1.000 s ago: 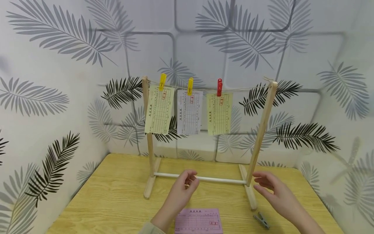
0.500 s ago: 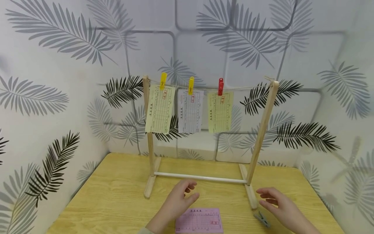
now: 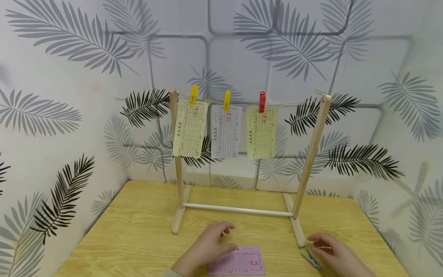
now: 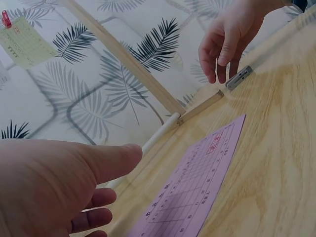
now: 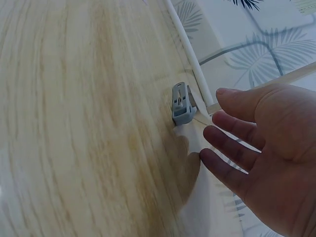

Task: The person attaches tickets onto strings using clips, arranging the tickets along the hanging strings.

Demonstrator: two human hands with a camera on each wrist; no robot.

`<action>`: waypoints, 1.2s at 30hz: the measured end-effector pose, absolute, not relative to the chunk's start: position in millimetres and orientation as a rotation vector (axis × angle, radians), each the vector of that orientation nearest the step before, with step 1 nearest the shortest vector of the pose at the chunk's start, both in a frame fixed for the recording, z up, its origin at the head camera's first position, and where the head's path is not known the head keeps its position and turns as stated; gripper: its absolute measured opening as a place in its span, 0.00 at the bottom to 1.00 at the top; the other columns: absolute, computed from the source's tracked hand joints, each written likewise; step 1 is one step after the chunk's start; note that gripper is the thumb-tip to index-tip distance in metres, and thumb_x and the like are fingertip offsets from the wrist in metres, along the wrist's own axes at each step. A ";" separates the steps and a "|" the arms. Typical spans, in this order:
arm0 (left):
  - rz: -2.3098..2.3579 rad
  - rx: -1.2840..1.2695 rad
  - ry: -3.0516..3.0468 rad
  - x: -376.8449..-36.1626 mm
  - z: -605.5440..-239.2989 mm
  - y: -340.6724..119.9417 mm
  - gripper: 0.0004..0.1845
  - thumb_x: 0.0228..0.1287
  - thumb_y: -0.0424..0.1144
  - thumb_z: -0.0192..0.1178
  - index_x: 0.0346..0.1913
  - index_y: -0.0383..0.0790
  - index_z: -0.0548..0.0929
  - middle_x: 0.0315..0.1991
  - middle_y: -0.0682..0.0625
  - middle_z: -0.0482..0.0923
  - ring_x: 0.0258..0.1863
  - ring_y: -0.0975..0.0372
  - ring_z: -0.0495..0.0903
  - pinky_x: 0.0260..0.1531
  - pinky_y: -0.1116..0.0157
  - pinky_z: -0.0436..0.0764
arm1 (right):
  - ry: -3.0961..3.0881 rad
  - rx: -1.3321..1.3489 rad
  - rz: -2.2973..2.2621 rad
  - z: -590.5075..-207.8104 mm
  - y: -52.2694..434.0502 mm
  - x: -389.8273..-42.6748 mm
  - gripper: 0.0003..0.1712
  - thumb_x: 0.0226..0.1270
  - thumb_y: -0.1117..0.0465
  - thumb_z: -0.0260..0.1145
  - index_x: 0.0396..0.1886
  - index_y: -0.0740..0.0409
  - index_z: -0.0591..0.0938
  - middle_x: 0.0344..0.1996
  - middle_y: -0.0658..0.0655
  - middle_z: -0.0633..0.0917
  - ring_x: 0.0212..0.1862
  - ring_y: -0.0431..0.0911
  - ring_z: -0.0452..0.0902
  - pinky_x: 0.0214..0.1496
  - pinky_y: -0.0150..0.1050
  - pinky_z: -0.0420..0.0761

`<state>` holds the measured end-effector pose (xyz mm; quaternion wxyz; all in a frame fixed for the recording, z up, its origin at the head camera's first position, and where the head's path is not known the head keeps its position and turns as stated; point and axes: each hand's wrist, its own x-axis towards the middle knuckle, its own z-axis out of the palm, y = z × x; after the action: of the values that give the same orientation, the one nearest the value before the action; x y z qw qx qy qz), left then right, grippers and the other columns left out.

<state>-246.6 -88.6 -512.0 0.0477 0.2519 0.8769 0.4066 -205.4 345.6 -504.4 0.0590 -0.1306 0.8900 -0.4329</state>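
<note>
Now reaching down: left hand [image 3: 207, 246], fingers relaxed and holding nothing, hovering at the far edge of the pink slip [image 3: 238, 261] near the surface's [image 3: 131, 231] front edge; right hand [image 3: 332, 252] spread just beside the grey clip [image 3: 310, 259]. Likely the pickup step; next, pinching slip and clip cleanly.

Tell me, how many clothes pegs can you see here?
4. On the string: a yellow peg at the left, a second yellow peg in the middle, a red peg. A grey peg lies on the table.
</note>
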 end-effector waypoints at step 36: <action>0.920 0.819 2.785 -242.6 -524.4 -88.0 0.33 0.57 0.53 0.85 0.65 0.51 0.86 0.58 0.55 0.78 0.56 0.60 0.72 0.62 0.54 0.76 | 2.511 -0.888 -1.263 -536.3 376.2 -220.9 0.21 0.83 0.69 0.65 0.71 0.64 0.82 0.64 0.65 0.81 0.62 0.28 0.74 0.58 0.28 0.79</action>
<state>-242.6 -88.0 -524.4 0.0484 0.2686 0.9135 0.3018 -220.9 376.2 -536.3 0.0968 -0.2997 0.8479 -0.4265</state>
